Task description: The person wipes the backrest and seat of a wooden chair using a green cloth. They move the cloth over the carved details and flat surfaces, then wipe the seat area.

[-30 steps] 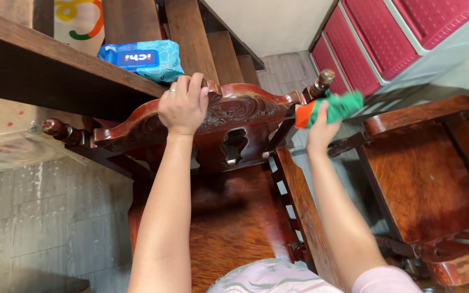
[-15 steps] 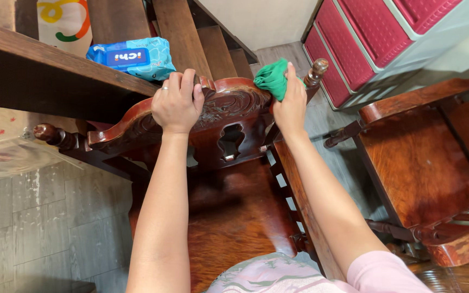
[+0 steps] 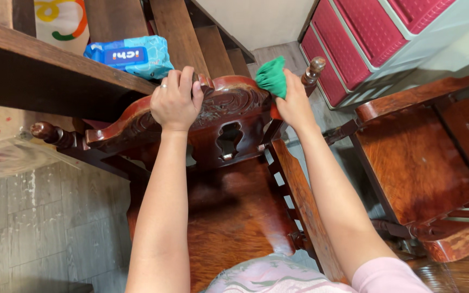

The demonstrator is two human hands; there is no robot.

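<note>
A carved dark-red wooden chair (image 3: 229, 217) stands below me, its backrest away from me. My left hand (image 3: 176, 100) grips the top rail of the carved backrest (image 3: 229, 100) near its middle. My right hand (image 3: 295, 103) holds a bunched green cloth (image 3: 272, 76) pressed against the right end of that rail, just left of the turned corner knob (image 3: 315, 66). Both forearms reach over the seat.
A blue pack of wipes (image 3: 128, 54) lies on a wooden stair tread (image 3: 44, 65) behind the chair. A second wooden chair (image 3: 424, 163) stands at the right. Red-and-white plastic drawers (image 3: 386, 43) sit at the upper right. Grey plank floor (image 3: 44, 217) shows at the left.
My right hand with the cloth moved from beside the right post up and left onto the top rail's right end. My left hand kept its grip on the rail.
</note>
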